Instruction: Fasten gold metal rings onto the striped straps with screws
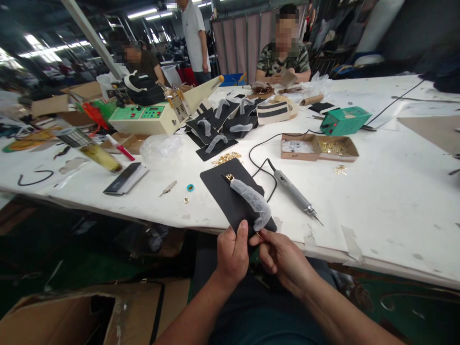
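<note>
A flat black panel (224,194) lies over the near edge of the white table (377,201). A strap wrapped in white foam (253,201) runs along it, with a gold fitting (229,178) at its far end. My left hand (233,254) grips the panel's near edge, thumb on top. My right hand (283,256) pinches the near end of the strap, where a small gold part shows between the fingers. A corded electric screwdriver (294,194) lies just right of the panel.
More black panels with wrapped straps (219,127) are stacked further back. A pile of gold fittings (226,157), a box of gold parts (336,147), a green box (344,120) and a cream machine (151,120) stand around. People sit opposite. An open carton (89,311) is below left.
</note>
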Demonstrator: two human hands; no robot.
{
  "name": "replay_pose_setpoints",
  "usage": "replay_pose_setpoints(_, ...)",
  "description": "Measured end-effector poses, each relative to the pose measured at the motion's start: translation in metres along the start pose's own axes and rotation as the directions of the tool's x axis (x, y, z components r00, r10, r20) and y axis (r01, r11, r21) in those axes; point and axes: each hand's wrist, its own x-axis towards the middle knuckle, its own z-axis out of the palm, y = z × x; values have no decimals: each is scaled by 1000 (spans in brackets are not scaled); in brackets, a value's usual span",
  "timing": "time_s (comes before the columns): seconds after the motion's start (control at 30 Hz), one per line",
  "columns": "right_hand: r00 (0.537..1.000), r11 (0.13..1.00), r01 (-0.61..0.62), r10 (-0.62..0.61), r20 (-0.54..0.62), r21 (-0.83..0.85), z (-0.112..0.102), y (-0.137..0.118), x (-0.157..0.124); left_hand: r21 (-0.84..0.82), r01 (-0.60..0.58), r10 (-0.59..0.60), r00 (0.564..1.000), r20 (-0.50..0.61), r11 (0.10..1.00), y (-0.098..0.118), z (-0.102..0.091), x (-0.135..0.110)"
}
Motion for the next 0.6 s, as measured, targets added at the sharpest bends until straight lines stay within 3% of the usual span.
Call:
replay_pose_setpoints(0.13,996,998,-20,26,87,-65,-1,-2,-1,-103,88,-92,995,-36,991,-1,-3,3)
replay_pose_setpoints(0.2,990,974,9,23,137,-225,-5,-6,-2,-139,151,-158,986,-42,979,1,-4,7)
replay_pose_setpoints(0.3,974,870,76,39,221,-487,-14,-15,-11,-167,213,-223,974,-46,963,6,-7,13)
replay_pose_setpoints(0.37,979,792,127,-3,204,-597,-22,-25,-21,-189,208,-220,975,-43,960,7,-9,16)
replay_pose_setpoints(0.43,981,725,185,-178,79,-663,-31,-39,-29,-202,193,-197,980,3,960,7,-11,16)
replay_pose_setpoints(0.47,951,687,217,-311,-10,-694,-35,-47,-32,-199,189,-184,982,41,962,6,-12,15)
replay_pose_setpoints(0.5,887,642,250,-452,-94,-725,-39,-56,-33,-191,185,-173,982,81,964,6,-13,13)
replay_pose_setpoints(0.6,641,477,364,-751,-156,-800,-47,-84,-26,-171,196,-155,961,230,966,6,-13,4)
